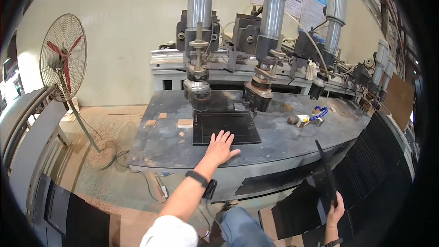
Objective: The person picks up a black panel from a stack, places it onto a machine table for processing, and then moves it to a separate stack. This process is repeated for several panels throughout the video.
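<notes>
My left hand [220,149] lies palm down with fingers spread on the near edge of a flat black panel [223,121]. That panel rests on the worktable [164,148], right under two drilling heads, and has thin lines along its borders. Low on the right, my right hand [336,209] grips a second black panel [326,169], seen nearly edge-on and tilted upright. Just right of that hand stands a long row of black panels [366,167].
Drill heads [197,82] with grey motors line the back of the table. Small wood blocks [185,123] lie left of the panel; a blue coiled hose [318,113] sits to the right. A caged fan [63,59] stands at far left, above sawdust on the floor.
</notes>
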### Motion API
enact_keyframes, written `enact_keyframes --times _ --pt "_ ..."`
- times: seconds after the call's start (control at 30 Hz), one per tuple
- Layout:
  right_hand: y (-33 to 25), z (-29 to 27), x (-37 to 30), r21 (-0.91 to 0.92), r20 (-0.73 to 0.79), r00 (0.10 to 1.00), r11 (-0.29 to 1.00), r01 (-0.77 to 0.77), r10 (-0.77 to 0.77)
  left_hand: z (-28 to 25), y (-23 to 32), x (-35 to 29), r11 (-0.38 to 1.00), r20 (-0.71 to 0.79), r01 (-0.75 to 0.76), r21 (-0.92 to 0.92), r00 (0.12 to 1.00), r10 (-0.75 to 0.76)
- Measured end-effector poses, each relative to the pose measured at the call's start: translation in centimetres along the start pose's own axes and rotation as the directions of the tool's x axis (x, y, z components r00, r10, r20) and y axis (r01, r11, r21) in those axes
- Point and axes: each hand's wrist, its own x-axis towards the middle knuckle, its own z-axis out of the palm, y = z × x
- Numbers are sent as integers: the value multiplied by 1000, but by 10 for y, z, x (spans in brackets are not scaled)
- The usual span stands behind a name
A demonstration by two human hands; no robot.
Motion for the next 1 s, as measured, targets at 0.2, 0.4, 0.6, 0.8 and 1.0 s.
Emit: enact_keyframes --times 0.2,0.4,0.6,0.8,1.0 --pt "-115 44 100 86 158 845 860 503 -510 5 36 -1 987 105 150 56 982 -156" --pt "-168 192 134 190 244 634 677 711 -734 -85 46 -124 980 -8 -97 175 995 100" --pt "-186 280 157 268 511 531 712 649 -677 -224 45 -262 909 -9 41 415 999 -41" --pt "-225 305 169 416 535 450 687 596 -715 -305 5 -403 629 -172 418 655 893 -415" --pt "-205 312 168 177 573 524 719 672 -630 -356 -95 -479 347 -321 563 750 768 -554"
